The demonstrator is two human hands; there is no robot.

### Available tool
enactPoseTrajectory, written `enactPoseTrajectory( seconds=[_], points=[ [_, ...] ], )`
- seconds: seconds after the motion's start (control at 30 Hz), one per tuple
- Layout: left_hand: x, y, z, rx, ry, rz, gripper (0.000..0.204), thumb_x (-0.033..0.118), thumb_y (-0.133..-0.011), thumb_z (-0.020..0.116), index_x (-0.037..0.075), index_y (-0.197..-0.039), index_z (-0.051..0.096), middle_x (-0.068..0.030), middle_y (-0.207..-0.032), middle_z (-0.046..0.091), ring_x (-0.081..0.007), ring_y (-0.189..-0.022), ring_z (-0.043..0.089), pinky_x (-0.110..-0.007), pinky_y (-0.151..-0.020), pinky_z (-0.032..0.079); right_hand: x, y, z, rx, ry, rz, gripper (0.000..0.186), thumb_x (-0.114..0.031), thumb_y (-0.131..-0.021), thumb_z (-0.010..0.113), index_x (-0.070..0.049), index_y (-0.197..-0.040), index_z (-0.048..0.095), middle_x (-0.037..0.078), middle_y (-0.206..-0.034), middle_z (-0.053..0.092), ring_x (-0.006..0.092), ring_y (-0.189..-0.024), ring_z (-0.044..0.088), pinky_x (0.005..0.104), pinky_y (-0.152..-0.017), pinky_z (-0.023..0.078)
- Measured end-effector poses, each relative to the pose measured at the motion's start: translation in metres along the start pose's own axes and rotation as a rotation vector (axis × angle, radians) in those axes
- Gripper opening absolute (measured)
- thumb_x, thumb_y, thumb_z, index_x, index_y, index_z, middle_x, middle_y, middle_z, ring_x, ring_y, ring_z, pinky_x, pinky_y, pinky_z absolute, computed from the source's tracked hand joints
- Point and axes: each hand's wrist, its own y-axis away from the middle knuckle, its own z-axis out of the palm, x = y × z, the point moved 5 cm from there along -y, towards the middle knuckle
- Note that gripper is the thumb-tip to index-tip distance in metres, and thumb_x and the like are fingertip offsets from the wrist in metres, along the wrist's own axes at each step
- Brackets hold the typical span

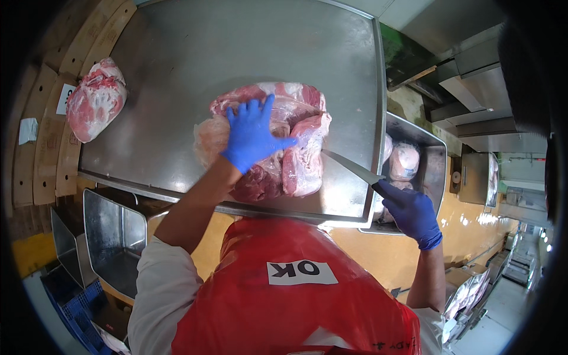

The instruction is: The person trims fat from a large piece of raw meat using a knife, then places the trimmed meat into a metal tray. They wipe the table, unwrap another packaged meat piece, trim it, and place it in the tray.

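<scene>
Rests spread left hand [251, 137] on meat [305, 158], eleven o'clock; grips knife [354, 168] in right hand [413, 218], four o'clock.

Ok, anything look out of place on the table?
Possibly the meat chunk at the left edge of the table, away from the cuts under the left hand: it appears to overlap the cardboard boxes. I can't tell if it overhangs.

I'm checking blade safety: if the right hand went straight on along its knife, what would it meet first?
Most likely the right side of the meat under the left hand; whether the knife in the right hand touches it is unclear.
</scene>
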Motion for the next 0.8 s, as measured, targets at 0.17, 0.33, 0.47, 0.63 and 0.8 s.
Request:
enactPoseTrajectory(
  seconds=[0.17,0.33,0.47,0.63,0.8],
  points=[
    [-0.037,0.026,0.038,-0.163,0.001,-0.068,0.054,0.04,-0.074,0.083,0.009,-0.115,0.065,-0.0187,-0.121,0.059,-0.0408,-0.12,0.054,-0.059,-0.112,0.033,-0.007,0.008,0.0,0.021,0.013,0.026,0.042,-0.023,-0.09,0.078,-0.025,-0.131,0.075,0.016,-0.075,0.068,0.0344,-0.067,0.068,0.0437,-0.062,0.053],
    [-0.054,0.009,0.027,0.157,-0.039,-0.062,0.063,0.045,-0.072,0.083,0.01,-0.12,0.062,-0.0243,-0.142,0.048,-0.0469,-0.134,0.046,-0.069,-0.114,0.029,-0.022,0.006,-0.017,0.014,0.015,-0.015,0.042,-0.022,-0.089,0.078,-0.024,-0.131,0.075,0.015,-0.075,0.068,0.0339,-0.067,0.068,0.0438,-0.061,0.053],
    [-0.074,0.003,0.028,0.063,0.085,-0.304,0.088,0.053,-0.071,0.085,0.009,-0.14,0.05,-0.0289,-0.155,0.037,-0.052,-0.143,0.038,-0.072,-0.108,0.037,-0.033,-0.017,-0.018,0.054,0.088,-0.099,0.039,-0.022,-0.09,0.077,-0.022,-0.129,0.075,0.015,-0.076,0.069,0.0336,-0.068,0.069,0.0439,-0.062,0.054],
    [-0.093,-0.004,0.031,-0.032,0.197,-0.43,0.1,0.048,-0.072,0.087,0.009,-0.152,0.041,-0.0275,-0.158,0.036,-0.0503,-0.143,0.043,-0.061,-0.112,0.044,-0.049,-0.056,-0.026,-0.087,0.267,-0.093,0.035,-0.028,-0.094,0.073,-0.025,-0.129,0.074,0.014,-0.083,0.073,0.0336,-0.073,0.071,0.0451,-0.067,0.056],
    [-0.109,-0.01,0.035,0.002,0.288,-0.422,0.097,0.044,-0.076,0.082,0.009,-0.155,0.038,-0.0283,-0.16,0.034,-0.0501,-0.136,0.052,-0.056,-0.108,0.049,-0.058,-0.091,-0.038,-0.17,0.273,-0.137,0.034,-0.031,-0.097,0.071,-0.026,-0.13,0.074,0.014,-0.087,0.075,0.0337,-0.079,0.073,0.0441,-0.072,0.058]
  ],
)
